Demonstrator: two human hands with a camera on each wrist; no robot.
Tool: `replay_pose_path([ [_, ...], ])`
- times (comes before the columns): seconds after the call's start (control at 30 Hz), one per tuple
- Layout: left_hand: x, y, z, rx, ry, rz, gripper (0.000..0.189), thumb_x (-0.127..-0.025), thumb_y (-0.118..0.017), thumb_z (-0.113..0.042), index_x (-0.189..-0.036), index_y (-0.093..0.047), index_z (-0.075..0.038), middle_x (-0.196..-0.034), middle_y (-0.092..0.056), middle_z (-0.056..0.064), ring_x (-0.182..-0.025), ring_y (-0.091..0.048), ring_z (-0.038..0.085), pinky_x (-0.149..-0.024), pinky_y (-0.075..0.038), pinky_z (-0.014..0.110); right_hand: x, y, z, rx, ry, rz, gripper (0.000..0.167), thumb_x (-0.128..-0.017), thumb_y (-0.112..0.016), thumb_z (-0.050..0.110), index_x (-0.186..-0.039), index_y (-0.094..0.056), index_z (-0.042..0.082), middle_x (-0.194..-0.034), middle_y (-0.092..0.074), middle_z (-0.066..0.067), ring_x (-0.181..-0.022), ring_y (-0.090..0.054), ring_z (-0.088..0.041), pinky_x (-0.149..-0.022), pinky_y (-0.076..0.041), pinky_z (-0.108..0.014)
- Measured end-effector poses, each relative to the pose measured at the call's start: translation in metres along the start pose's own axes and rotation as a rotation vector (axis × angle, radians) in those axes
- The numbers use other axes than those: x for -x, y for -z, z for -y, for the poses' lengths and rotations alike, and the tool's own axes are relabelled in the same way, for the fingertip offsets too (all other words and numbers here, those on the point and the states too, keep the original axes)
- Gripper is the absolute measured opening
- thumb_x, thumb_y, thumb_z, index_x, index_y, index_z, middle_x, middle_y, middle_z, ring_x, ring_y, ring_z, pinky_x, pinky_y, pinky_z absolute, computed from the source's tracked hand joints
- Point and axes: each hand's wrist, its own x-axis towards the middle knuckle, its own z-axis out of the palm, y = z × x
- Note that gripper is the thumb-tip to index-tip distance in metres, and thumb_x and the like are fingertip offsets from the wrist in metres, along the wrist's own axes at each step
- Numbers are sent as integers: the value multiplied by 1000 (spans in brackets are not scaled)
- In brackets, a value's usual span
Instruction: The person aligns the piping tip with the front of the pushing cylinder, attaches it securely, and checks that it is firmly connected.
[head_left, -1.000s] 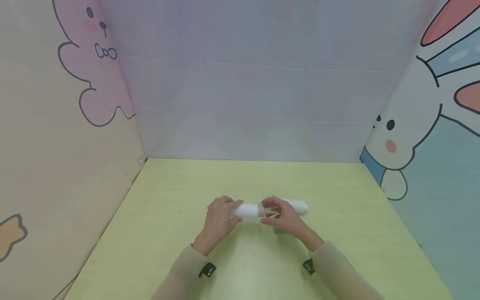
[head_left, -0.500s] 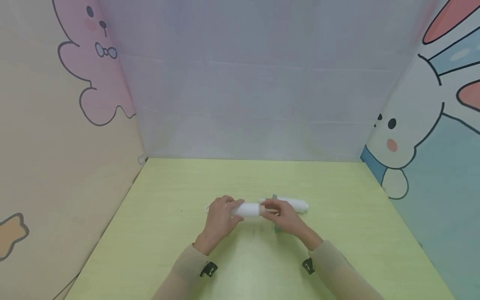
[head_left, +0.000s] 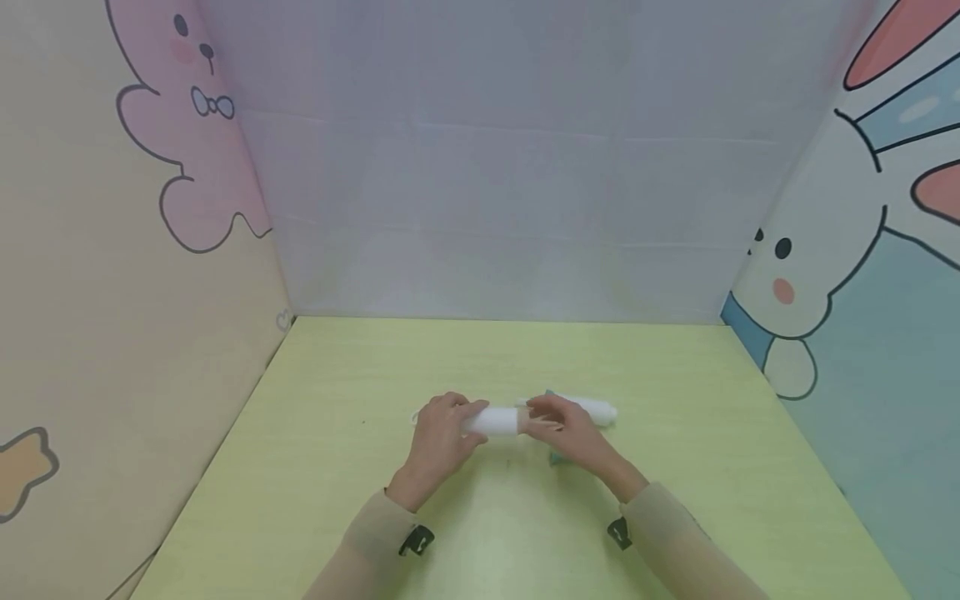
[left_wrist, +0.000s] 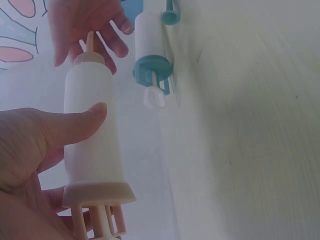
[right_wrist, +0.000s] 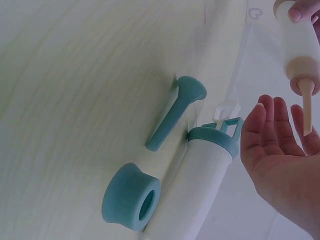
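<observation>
My left hand point(head_left: 442, 429) grips a white tube with a beige nozzle point(left_wrist: 92, 125) round its barrel, the thumb lying along its side. The tube is held level above the table, with its slotted beige end pointing left and the narrow nozzle point(right_wrist: 307, 107) pointing right. My right hand point(right_wrist: 280, 150) is beside the nozzle, fingers apart and fairly straight, not curled round it. Behind and below it lies a second white tube with a green collar point(right_wrist: 192, 185), partly hidden by my right hand in the head view.
A green funnel-shaped nozzle point(right_wrist: 172, 115) and a loose green ring cap point(right_wrist: 127, 197) lie beside the second tube on the pale yellow table point(head_left: 480, 358). A back wall point(head_left: 480, 192) and cartoon-printed side walls point(head_left: 862, 333) enclose the table.
The right fingers close in on the tube's beige collar, then spread apart again beside the nozzle. The left hand keeps its hold with hardly any movement.
</observation>
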Motion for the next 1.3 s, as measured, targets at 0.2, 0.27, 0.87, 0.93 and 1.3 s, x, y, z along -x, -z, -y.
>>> replay_pose_path([
  [0.2,-1,3,0,1,0,3,47,-68,-87,-23,-113,-72,-18,-101,-64,8,-90,-58,29,-76,-46,43,2,1,10,-55,107,61,44,-81,-76,6,-120,-57,-2,-116,-61,-19,-97,-63,-36,-74,-53,-43],
  [0.27,-1,3,0,2,-6,3,47,-68,-87,-23,-112,-72,-17,-101,-64,8,-90,-58,29,-76,-46,43,4,2,19,-73,125,76,40,-82,-73,2,-118,-57,-6,-115,-60,-23,-97,-62,-40,-75,-53,-45],
  [0.87,-5,4,3,-22,-21,-7,45,-67,-87,-24,-109,-72,-18,-101,-65,9,-90,-58,31,-75,-46,44,-7,-5,0,-51,113,48,31,-88,-69,9,-115,-62,-4,-119,-60,-20,-100,-63,-36,-73,-54,-32],
  [0.93,-5,4,3,-33,-18,-8,45,-67,-87,-25,-109,-72,-19,-101,-64,9,-91,-58,31,-75,-45,44,-7,-5,1,-53,119,49,31,-88,-68,8,-115,-61,-5,-120,-59,-22,-101,-62,-36,-73,-54,-32],
  [1.3,-5,7,2,-71,-18,-11,45,-66,-87,-26,-109,-73,-20,-101,-65,8,-93,-57,31,-76,-45,45,-7,-2,14,-22,101,87,29,-89,-67,10,-112,-61,-7,-118,-59,-24,-106,-59,-41,-79,-52,-33],
])
